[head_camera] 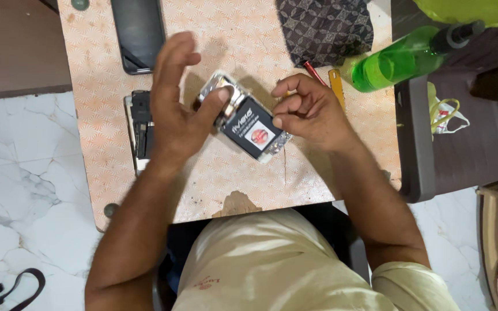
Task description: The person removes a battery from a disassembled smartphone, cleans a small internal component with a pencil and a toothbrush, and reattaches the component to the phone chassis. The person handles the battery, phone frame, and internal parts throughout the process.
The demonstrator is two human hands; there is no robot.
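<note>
**Two hands, one opened phone, mid-counter**

Two hands on an opened phone (pixel 244 120) with its back cover off, lying at the middle of the counter (pixel 318 173) with the patterned orange-and-cream top.

- Left hand (pixel 174 109): fingers spread and raised, thumb tip pressed on the phone's upper, metal-framed end. Gripping nothing.
- Right hand (pixel 309 112): fingers curled, fingertips at the phone's right edge, steadying it. Anything pinched between them: cannot tell.
- Handling, as judged: press lightly and evenly, keep the body flat on the counter, brace opposite edges against sliding.
- Battery label (pixel 249 128): black rectangle filling the phone's lower half, white lettering, round red-and-white mark below it.
- Second opened phone body (pixel 139 129): dark, partly under the left wrist.
- Black smartphone (pixel 138 33): screen up, far left of counter.
- Dark patterned cloth (pixel 325 29): far edge.
- Green bottle (pixel 402 57): black cap, lying off the counter's right side.
</note>
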